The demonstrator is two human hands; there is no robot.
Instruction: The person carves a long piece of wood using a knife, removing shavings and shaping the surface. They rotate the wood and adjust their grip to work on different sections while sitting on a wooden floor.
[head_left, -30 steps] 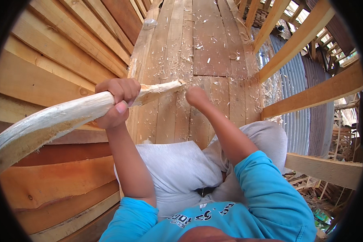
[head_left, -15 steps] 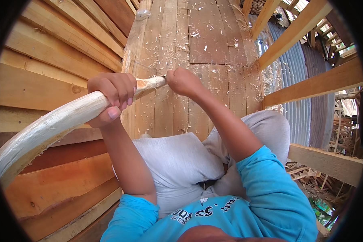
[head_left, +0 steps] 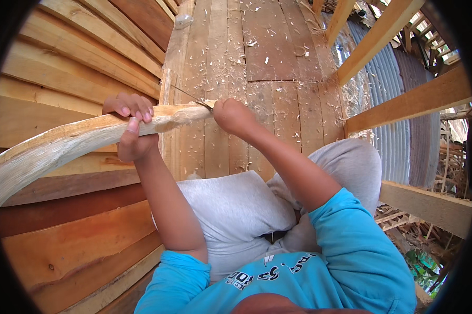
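A long curved piece of pale, peeled wood [head_left: 73, 138] runs from the left rim to the middle, its tan cut face turned upward. My left hand [head_left: 134, 125] is closed around it from below, thumb and fingertips meeting over the top. At the wood's narrow right end, my right hand [head_left: 234, 117] forms a fist around the handle of a knife [head_left: 198, 100], most of which the fingers hide. The thin dark blade points up and left, crossing the wood near its tip.
Stacked boards [head_left: 52, 78] form a wall close on my left. Shavings lie over the plank floor [head_left: 217, 149], with a clear plastic item [head_left: 183, 21] at the far end. A wooden railing [head_left: 409, 107] stands on the right, with corrugated metal sheets [head_left: 390, 94] beyond it.
The wood has been rolled so its tan cut face shows on top, and its left part sits higher. My left hand has shifted slightly left, and more of the blade shows.
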